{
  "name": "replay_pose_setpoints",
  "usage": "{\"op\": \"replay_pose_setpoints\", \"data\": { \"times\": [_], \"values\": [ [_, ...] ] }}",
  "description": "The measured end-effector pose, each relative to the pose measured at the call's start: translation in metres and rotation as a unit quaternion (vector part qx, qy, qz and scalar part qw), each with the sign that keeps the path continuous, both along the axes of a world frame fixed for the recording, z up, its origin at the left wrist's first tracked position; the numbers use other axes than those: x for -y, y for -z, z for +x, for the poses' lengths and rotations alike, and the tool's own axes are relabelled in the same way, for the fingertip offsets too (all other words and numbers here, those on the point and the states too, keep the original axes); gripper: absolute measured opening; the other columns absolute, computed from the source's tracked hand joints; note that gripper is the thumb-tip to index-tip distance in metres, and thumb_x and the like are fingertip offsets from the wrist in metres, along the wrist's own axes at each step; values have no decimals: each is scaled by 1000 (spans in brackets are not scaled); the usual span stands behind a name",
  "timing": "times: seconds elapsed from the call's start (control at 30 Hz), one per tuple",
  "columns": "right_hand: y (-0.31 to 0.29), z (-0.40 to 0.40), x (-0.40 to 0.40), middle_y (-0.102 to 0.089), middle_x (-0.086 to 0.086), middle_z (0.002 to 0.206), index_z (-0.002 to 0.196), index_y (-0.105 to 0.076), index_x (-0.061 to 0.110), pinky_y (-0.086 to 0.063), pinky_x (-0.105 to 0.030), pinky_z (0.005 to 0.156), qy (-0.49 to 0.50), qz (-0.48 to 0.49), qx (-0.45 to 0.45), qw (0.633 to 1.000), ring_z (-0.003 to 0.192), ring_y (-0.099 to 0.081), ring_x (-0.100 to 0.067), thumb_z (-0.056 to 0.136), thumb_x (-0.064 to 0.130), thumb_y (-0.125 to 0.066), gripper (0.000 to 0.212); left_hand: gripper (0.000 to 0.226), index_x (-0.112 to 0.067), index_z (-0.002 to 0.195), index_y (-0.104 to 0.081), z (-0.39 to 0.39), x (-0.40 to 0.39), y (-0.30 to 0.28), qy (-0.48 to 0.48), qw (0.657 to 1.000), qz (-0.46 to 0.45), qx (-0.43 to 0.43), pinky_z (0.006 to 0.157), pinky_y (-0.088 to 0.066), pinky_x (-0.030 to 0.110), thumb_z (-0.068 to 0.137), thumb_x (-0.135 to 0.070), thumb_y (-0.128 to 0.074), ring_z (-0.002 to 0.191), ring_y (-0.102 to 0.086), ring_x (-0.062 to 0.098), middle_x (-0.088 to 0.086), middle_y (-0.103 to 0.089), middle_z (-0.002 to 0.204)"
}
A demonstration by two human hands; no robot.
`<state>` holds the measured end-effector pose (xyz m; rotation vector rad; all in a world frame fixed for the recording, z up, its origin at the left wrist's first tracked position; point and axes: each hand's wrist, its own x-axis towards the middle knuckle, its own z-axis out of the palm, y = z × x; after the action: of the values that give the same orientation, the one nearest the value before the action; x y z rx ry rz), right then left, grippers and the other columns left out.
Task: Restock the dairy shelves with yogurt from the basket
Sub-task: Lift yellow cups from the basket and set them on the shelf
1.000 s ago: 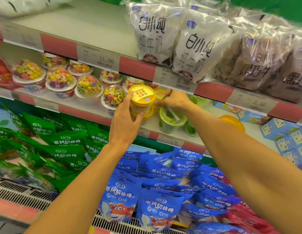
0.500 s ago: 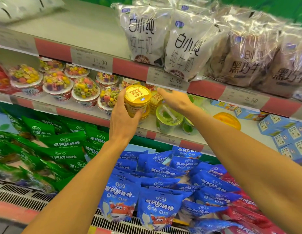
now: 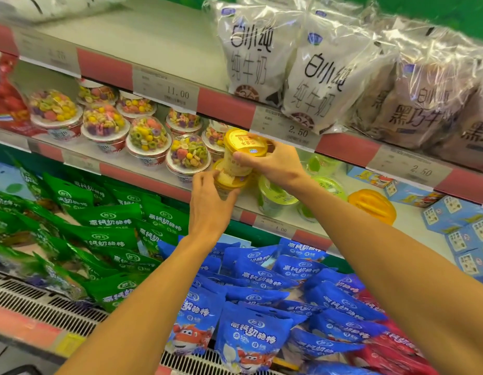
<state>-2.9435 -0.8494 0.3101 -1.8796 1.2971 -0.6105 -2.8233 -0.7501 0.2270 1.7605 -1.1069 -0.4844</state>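
Stacking yellow yogurt cups on the shelf point(image 3: 164, 182).
Right hand point(image 3: 275, 165) grips top cup point(image 3: 244, 154); left hand point(image 3: 210, 209) clasps lower cup point(image 3: 229, 182); next, seat it squarely.

The yellow yogurt cup point(image 3: 241, 155) looks like smooth plastic, with a glossy printed lid. The green-lidded cups point(image 3: 275, 194) beside it are plastic too, slightly shiny. The cereal cups point(image 3: 147, 142) have clear, glossy plastic domes. The milk bags point(image 3: 321, 77) on the top shelf are wrapped in thin, crinkled, shiny film. The blue pouches point(image 3: 251, 336) and green pouches point(image 3: 110, 239) are glossy foil-like plastic. The price labels point(image 3: 298, 131) look like matt paper.
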Motion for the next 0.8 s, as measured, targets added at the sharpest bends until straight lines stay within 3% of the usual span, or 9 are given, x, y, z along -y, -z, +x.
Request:
{"op": "replay_pose_setpoints", "data": {
  "times": [0.07,0.13,0.17,0.27,0.37,0.53,0.6,0.8],
  "values": [
    [-2,-11,7,-67,15,79,81,-72,29,-49,-11,66,37,44,36,998,78,-64,-1,83,48,-76,20,54,-16,132,-49,0,0,3,3,1000,3,7,90,-51,36,88,-32,-74,103,-46,9,0,-42,130],
    [-5,-22,14,-61,21,74,100,-75,17,-43,-1,58,51,88,76,992,64,-61,14,92,35,-70,21,50,-16,132,-50,-1,-1,3,6,1000,1,14,89,-51,35,89,-30,-73,101,-46,9,0,-42,131],
    [-4,-23,16,-61,21,76,99,-75,17,-42,0,59,59,93,76,991,59,-58,18,92,34,-70,19,49,-16,132,-50,1,-2,4,4,1000,3,18,88,-49,32,90,-29,-72,101,-46,9,1,-43,132],
    [2,-26,22,-69,14,94,80,-68,33,-48,-14,87,96,70,45,992,82,-62,10,82,46,-78,16,47,-17,132,-51,1,-3,3,1,1000,3,26,86,-48,29,91,-28,-70,99,-46,8,0,-43,134],
    [5,-21,23,-71,4,113,84,-72,30,-49,-30,102,123,50,19,991,107,-64,-9,76,55,-80,28,46,-17,132,-52,0,-3,3,2,1000,4,23,90,-54,38,91,-29,-70,100,-50,10,-1,-44,133],
    [2,-13,23,-69,1,121,109,-75,22,-49,-31,102,90,40,-26,995,112,-63,-13,75,66,-74,56,45,-17,133,-53,1,-5,0,5,999,11,32,92,-53,39,93,-29,-68,101,-50,11,0,-44,134],
    [-1,-10,18,-68,-2,127,117,-73,21,-47,-38,106,81,27,-50,995,118,-62,-18,72,74,-70,69,45,-17,134,-52,3,-9,-2,10,999,16,41,91,-52,37,94,-30,-67,105,-54,15,1,-44,135],
    [-16,-4,0,-62,-11,133,122,-69,10,-43,-42,108,114,22,-133,984,124,-55,-27,78,81,-57,84,48,-18,140,-48,11,-24,-18,38,995,50,72,86,-49,38,97,-36,-59,111,-56,24,1,-44,136]
  ]
}}
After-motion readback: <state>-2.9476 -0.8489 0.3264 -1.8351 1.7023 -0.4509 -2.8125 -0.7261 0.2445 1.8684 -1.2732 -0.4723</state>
